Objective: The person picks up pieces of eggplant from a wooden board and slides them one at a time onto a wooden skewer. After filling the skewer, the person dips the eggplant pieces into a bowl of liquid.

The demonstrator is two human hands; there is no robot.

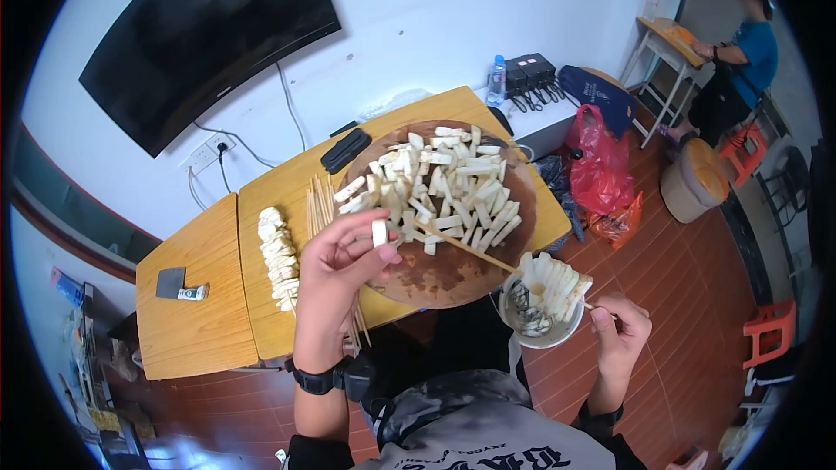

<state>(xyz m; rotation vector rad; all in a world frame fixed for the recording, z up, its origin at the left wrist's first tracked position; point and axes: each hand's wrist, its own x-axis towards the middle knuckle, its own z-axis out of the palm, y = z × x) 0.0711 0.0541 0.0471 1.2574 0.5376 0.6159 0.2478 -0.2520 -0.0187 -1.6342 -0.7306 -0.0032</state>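
My left hand pinches a short white strip, which looks like peeled vegetable, between thumb and fingers. My right hand grips the lower end of a bamboo skewer. Several white pieces are threaded close together near that hand, and the skewer's bare length slants up toward my left hand. Behind both hands, a heap of pale strips covers much of a round wooden board. Below the threaded pieces stands a white bowl with dark and pale scraps in it, partly hidden.
Filled skewers lie on the yellow table, beside bare bamboo sticks. A black case sits behind the board. Red bags and a round stool stand at right. A person works at a small desk.
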